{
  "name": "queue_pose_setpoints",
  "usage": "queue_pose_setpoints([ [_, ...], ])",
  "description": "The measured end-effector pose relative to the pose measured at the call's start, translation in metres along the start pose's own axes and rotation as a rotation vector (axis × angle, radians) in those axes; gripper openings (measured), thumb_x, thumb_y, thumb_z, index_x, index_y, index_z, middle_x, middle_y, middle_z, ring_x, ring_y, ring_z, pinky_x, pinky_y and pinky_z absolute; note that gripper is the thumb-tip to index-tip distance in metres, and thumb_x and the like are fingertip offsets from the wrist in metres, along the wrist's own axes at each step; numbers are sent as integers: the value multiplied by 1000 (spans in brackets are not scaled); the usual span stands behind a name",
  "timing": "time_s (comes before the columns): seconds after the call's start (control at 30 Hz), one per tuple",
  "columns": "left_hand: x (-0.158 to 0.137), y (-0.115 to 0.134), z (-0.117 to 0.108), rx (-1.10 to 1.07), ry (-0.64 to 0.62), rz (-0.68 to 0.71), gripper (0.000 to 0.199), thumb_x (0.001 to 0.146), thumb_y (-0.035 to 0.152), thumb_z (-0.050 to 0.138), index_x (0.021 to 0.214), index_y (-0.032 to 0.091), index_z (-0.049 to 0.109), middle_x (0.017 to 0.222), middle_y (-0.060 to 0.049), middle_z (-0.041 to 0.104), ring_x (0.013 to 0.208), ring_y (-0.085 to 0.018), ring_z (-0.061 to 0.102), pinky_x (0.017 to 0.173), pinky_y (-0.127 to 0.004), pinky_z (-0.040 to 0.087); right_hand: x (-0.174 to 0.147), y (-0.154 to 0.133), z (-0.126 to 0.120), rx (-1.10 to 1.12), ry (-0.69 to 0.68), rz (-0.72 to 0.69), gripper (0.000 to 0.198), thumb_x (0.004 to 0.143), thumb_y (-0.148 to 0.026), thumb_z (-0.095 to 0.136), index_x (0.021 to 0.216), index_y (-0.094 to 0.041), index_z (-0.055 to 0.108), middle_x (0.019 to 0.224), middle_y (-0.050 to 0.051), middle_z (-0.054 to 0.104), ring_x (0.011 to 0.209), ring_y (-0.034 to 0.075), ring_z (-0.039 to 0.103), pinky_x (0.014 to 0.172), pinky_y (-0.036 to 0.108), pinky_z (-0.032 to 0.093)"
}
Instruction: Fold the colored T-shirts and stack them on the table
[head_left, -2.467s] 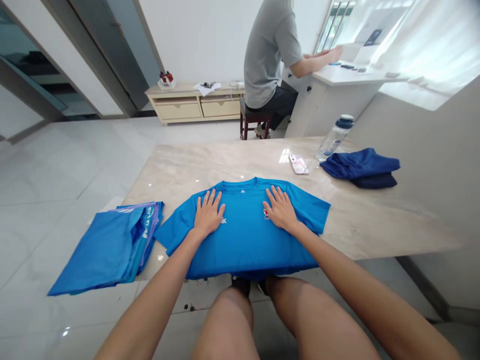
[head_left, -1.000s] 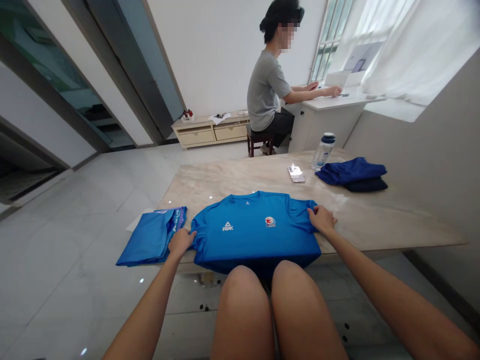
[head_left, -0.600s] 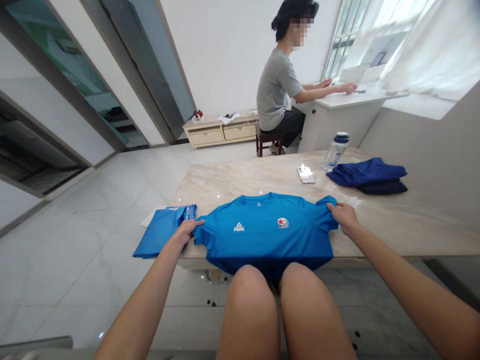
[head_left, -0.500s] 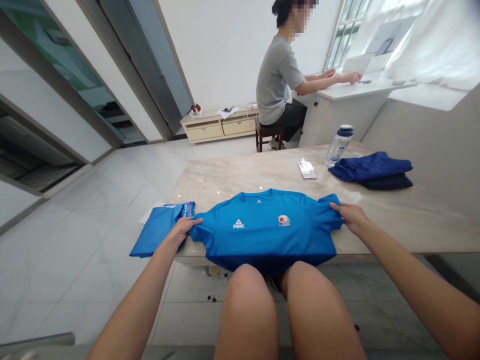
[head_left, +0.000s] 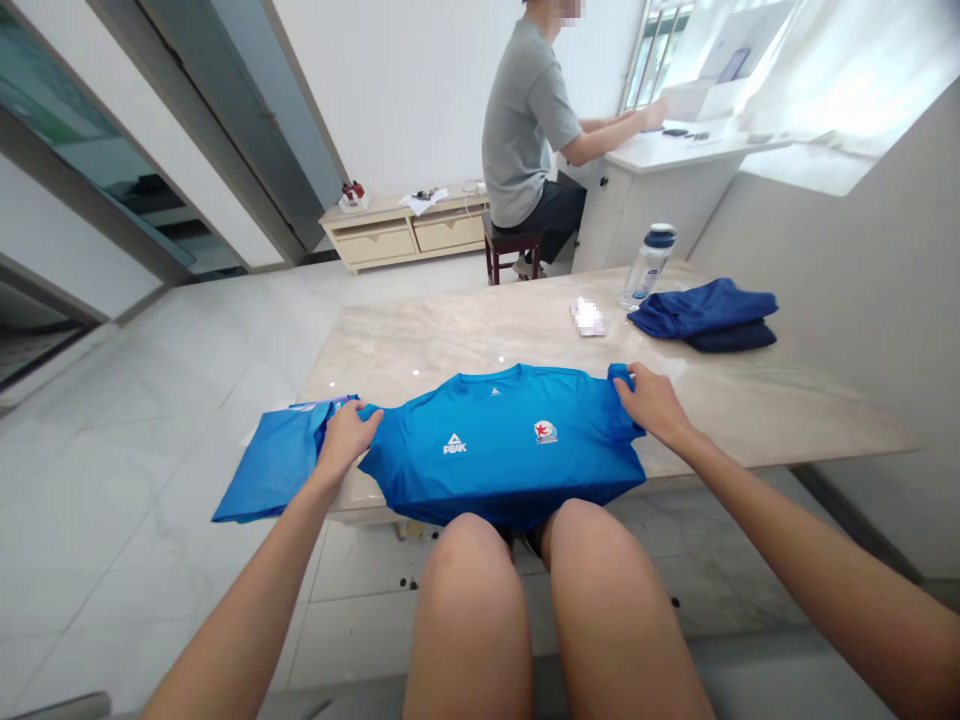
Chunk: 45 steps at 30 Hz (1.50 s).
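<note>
A blue T-shirt (head_left: 499,445) lies front up on the marble-look table (head_left: 405,335), its collar toward the far side and its lower part hanging over the near edge above my knees. It bears a white PEAK logo and a round red-and-white badge. My left hand (head_left: 351,435) pinches the sleeve on the left, near the shoulder seam. At the other side my right hand (head_left: 654,400) grips the top of the right-hand sleeve between thumb and fingers. A folded blue plastic bag (head_left: 274,462) lies beside my left hand, partly past the table's left edge.
Toward the back right lie a pixelated phone (head_left: 589,317) and folded dark blue clothing (head_left: 709,315), with a clear water bottle (head_left: 649,265) standing beside them. Beyond, a person in a grey shirt (head_left: 521,125) sits at a white desk (head_left: 675,150). A low cabinet (head_left: 379,243) lines the wall.
The camera view has shifted, so the scene sits further left and slightly higher. Both hands have moved from the sleeve ends to the sleeves' upper edges. The seated person's hand has lifted a little.
</note>
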<state>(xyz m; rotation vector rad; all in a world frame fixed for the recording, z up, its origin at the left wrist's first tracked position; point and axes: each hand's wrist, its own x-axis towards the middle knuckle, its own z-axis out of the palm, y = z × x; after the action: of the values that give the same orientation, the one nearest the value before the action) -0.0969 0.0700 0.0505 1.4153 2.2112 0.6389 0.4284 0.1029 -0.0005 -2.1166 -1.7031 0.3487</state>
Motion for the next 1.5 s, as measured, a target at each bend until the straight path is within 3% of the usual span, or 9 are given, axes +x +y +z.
queue_pose_setpoints([
  [0.1, -14, 33, 19, -335, -267, 42, 48, 96, 49, 70, 128, 16, 63, 94, -10, 81, 79, -26, 80, 77, -39, 66, -8, -38, -1, 292, -238, -98, 40, 109, -42, 58, 139, -18, 68, 102, 13, 84, 76, 27, 81, 71, 38, 65],
  [0.2, -27, 34, 46, -446, -324, 208, 52, 103, 54, 59, 139, 17, 59, 128, -19, 78, 108, -27, 81, 97, -46, 66, -15, -50, 10, 403, -299, -175, 40, 113, -41, 45, 137, -19, 69, 102, 11, 85, 73, 25, 81, 70, 38, 67],
  [0.4, -54, -24, 101, 117, -188, 581, 58, 110, 42, 40, 158, 15, 57, 169, -18, 53, 161, -31, 46, 137, -57, 31, -35, -17, 54, 14, -210, -590, 49, 111, -31, 41, 150, -15, 67, 159, 16, 64, 149, 33, 61, 126, 53, 47],
  [0.57, -60, -29, 131, 430, -133, 645, 64, 114, 45, 34, 173, 22, 41, 182, -11, 32, 171, -34, 24, 140, -62, 16, -44, -1, 88, -135, -183, -644, 61, 115, -46, 38, 171, -22, 47, 182, 8, 33, 171, 32, 26, 138, 62, 23],
  [0.93, 32, -3, 141, 427, -107, 678, 61, 114, 45, 35, 171, 24, 45, 181, -11, 37, 169, -35, 26, 138, -60, 17, 23, -31, 113, -180, -141, -581, 62, 114, -44, 33, 172, -24, 44, 181, 11, 36, 164, 39, 32, 133, 64, 26],
  [1.07, 83, -2, 134, 225, -28, 692, 45, 110, 44, 50, 148, 26, 65, 161, -15, 57, 151, -36, 50, 129, -60, 35, 78, -25, 109, -55, -88, -595, 47, 108, -42, 47, 147, -22, 66, 152, 19, 59, 138, 42, 55, 119, 66, 42],
  [1.2, 146, 2, 127, 18, 71, 521, 57, 94, 44, 74, 142, 17, 60, 151, -21, 56, 140, -35, 57, 120, -53, 46, 151, -19, 98, -31, -142, -516, 60, 91, -48, 76, 142, -20, 63, 145, 21, 58, 136, 43, 56, 116, 61, 46],
  [1.33, 188, 15, 117, -77, -157, 336, 76, 78, 56, 87, 136, 17, 57, 135, -17, 67, 123, -30, 67, 104, -45, 56, 200, -29, 87, -26, -459, -386, 85, 74, -51, 93, 146, -21, 57, 136, 16, 67, 121, 35, 67, 102, 47, 57],
  [1.5, 198, 37, 95, 96, -581, 384, 83, 47, 64, 98, 113, 22, 70, 102, -5, 76, 101, -30, 72, 84, -37, 57, 213, -52, 77, -165, -709, -382, 66, 74, -49, 95, 128, -19, 71, 108, 8, 76, 96, 26, 72, 84, 35, 56],
])
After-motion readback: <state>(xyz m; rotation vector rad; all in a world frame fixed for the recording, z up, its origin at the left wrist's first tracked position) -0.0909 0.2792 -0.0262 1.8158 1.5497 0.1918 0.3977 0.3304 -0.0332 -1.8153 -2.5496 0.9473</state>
